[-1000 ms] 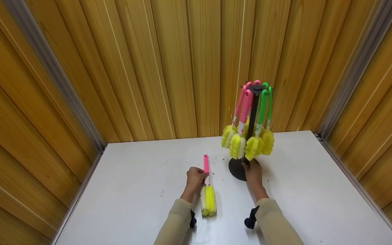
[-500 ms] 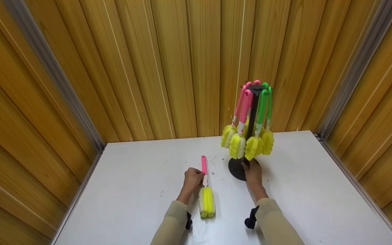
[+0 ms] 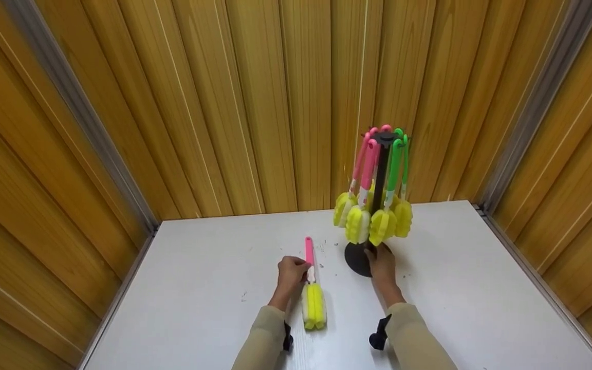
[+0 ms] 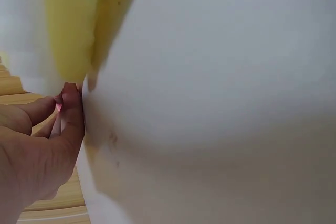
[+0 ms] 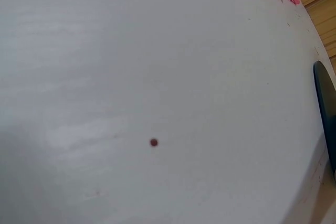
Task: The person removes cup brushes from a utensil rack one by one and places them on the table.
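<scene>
A sponge bottle brush (image 3: 314, 306) with a pink handle and a yellow-and-white head lies on the white table, handle pointing away. My left hand (image 3: 291, 271) pinches it near the lower end of the handle. In the left wrist view the thumb and fingers (image 4: 72, 111) meet at the handle beside the blurred sponge head (image 4: 71, 24). To the right, my right hand (image 3: 382, 264) holds the foot of a black stand (image 3: 381, 177), just above its round base (image 3: 356, 258). Some of those fingers are hidden behind the pole. Only the base's edge (image 5: 324, 95) shows in the right wrist view.
Several more sponge brushes hang by their looped handles around the stand's top, some pink (image 3: 369, 169), some green (image 3: 393, 164). Wood-patterned panels (image 3: 255, 103) enclose the white table (image 3: 203, 277) at the back and sides. Small dark marks dot the tabletop.
My left hand and the bottle brush have shifted very slightly left over the last second. The head view has tilted a little. My right hand stays at the stand.
</scene>
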A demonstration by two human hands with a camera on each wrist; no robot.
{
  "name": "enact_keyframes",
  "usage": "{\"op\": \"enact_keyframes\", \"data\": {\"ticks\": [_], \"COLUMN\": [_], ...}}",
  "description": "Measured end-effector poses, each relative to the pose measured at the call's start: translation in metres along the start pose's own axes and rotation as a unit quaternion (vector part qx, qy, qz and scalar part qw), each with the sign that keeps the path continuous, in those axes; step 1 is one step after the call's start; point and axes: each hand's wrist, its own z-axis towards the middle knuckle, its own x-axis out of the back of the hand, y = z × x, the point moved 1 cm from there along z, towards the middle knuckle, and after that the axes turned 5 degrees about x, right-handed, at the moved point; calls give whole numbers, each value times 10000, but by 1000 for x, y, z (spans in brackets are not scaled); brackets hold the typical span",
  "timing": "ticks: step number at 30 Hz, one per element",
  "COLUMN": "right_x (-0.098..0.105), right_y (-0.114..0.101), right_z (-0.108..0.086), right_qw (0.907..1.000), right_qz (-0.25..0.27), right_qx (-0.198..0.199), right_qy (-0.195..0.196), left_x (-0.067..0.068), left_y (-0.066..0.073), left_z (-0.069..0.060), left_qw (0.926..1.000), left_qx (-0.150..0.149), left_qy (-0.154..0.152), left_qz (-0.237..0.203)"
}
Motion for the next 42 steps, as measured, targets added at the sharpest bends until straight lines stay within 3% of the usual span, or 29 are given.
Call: {"op": "enact_keyframes", "data": {"ticks": [4, 12, 22, 28, 32, 42], "right_x": [-2, 0, -1, -1, 0, 2], "right_y": [1, 2, 1, 0, -2, -4], "right_z": [1, 2, 1, 0, 0, -2], "right_qw": [9999, 9998, 9999, 9996, 9999, 9999], "right_qz": [-78, -95, -45, -158, -60, -131], "right_qx": [-82, -132, -23, 166, 118, 96], "right_qy": [-63, -95, 98, 168, 87, 54], "left_x": [-2, -6, -6, 0, 7, 21], "left_y": [-3, -2, -2, 0, 3, 19], "left_z": [4, 5, 2, 2, 1, -6], "left_qw": [9996, 9996, 9996, 9998, 9998, 9990], "left_qx": [-255, 19, 79, -138, -86, -434], "left_qy": [156, 99, 104, -39, -184, 16], "left_qz": [5, -261, -238, -125, -78, 93]}}
